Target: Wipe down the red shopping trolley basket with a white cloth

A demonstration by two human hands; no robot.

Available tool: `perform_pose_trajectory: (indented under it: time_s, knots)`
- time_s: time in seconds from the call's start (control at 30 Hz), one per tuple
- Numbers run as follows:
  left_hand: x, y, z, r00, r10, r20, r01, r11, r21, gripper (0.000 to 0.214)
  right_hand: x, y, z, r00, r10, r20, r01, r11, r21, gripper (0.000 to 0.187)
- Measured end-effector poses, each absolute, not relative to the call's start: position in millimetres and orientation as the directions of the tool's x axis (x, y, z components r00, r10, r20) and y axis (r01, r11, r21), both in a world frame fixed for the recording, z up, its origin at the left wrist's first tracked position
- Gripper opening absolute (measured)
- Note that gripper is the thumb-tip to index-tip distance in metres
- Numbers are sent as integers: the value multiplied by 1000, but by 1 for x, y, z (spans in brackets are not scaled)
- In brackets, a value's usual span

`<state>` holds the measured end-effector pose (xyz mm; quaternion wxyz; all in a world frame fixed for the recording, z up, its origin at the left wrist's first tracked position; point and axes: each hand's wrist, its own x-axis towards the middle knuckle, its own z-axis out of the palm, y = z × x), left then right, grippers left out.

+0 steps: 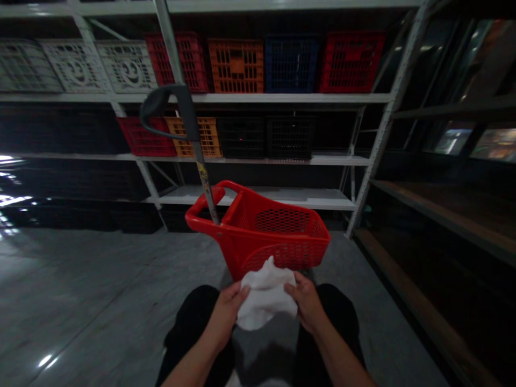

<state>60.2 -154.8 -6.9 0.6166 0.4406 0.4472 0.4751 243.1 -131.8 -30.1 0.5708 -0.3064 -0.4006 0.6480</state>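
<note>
A crumpled white cloth (266,301) is stretched between my two hands, above the floor and between my knees. My left hand (230,302) pinches its left edge, thumb on top. On the opposite edge my right hand (305,301) grips it the same way. Just beyond the cloth stands a red plastic shopping cart (278,236) with perforated sides. Its lower front part is hidden behind the cloth and my hands. A metal pole with a dark grey loop handle (189,115) rises from the cart's red grip bar, leaning to the left.
Behind the cart a metal shelf rack (250,98) carries several plastic crates, among them an orange crate (236,65) and a blue crate (291,64). Dark shelving (439,215) runs along the right. Grey concrete floor (100,290) extends to the left.
</note>
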Motion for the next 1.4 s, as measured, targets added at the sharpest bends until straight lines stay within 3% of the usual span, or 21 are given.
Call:
perform_pose_trajectory:
  time_s: [0.2, 0.27, 0.37, 0.43, 0.53, 0.63, 0.7, 0.77, 0.9, 1.07, 1.2, 1.33, 1.4]
  knots:
    - [59, -172, 15, 23, 999, -22, -238, 27, 971, 16, 265, -144, -12, -177, 975, 135, -436, 45, -899, 9]
    - [54, -177, 21, 59, 997, 45, -178, -33, 983, 10, 271, -147, -7, -203, 958, 203, -387, 112, -915, 14]
    - [48, -177, 28, 154, 977, 150, -42, -146, 988, 24, 276, -148, 3, -253, 898, 359, -275, 289, -917, 24]
    - [47, -173, 30, 128, 971, 202, 93, -214, 972, 32, 273, -147, 9, -238, 872, 428, -171, 397, -902, 28]
    - [52, -164, 29, 13, 977, 211, 327, -203, 923, 24, 264, -143, 15, -143, 895, 422, 11, 428, -904, 20]
    - [55, -157, 23, -36, 980, 194, 370, -168, 914, 18, 252, -138, 13, -93, 923, 373, 113, 382, -917, 15]
    - [52, -153, 17, -1, 978, 209, 358, -195, 913, 33, 245, -135, 7, -102, 937, 334, 84, 343, -936, 23]
    - [47, -148, 11, 42, 967, 250, 391, -246, 887, 47, 237, -130, -1, -103, 954, 281, -48, 278, -959, 38]
    - [44, -136, -3, -19, 891, 454, 555, -369, 746, 60, 213, -121, -14, 2, 984, 179, -320, 170, -932, 65]
    - [66, -120, -14, 38, 715, 698, 602, -574, 555, 73, 183, -124, 3, 125, 976, 178, -475, 216, -853, 49]
    - [86, -120, -18, 129, 569, 812, 596, -699, 395, 70, 176, -126, 11, 176, 964, 197, -410, 254, -876, 49]
    - [74, -119, -13, 288, 587, 756, 606, -724, 331, 71, 189, -97, -7, 178, 972, 155, -290, 202, -935, 32]
    - [49, -107, -1, 235, 585, 776, 663, -681, 312, 66, 198, -70, -9, 187, 957, 220, -173, 252, -952, 26]
